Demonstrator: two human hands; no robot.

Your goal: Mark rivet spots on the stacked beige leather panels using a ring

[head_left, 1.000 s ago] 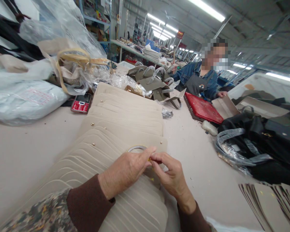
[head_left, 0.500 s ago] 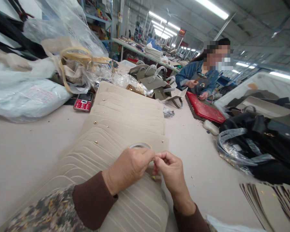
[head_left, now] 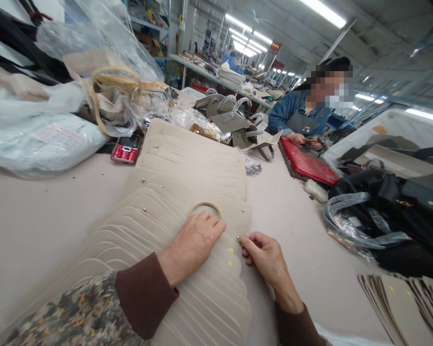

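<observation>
My left hand [head_left: 195,245] lies over the near rim of a yellow-edged ring [head_left: 205,203], on overlapping beige panels [head_left: 144,240]. Its fingers bend downward together; their tips, and anything between them, are hidden. To the right, my right hand [head_left: 261,252] pinches a small gold-coloured stud [head_left: 239,239] between thumb and forefinger, at the right edge of a panel. Similar studs sit on panels farther up, one of them [head_left: 243,211] just beyond this hand. Small yellow marks [head_left: 230,250] show on the panels between my hands.
A red-keyed phone [head_left: 126,149] and plastic-wrapped goods [head_left: 39,139] lie to the left. Grey bags [head_left: 234,120] stand at the back. A person [head_left: 303,115] works behind a red board [head_left: 306,161]. Black bags [head_left: 393,211] and more panels [head_left: 400,302] are at the right.
My hands were fingertip to fingertip and have separated. The left moved slightly left to the ring; the right moved right and down, with the stud now visible. The other person's hands have lowered.
</observation>
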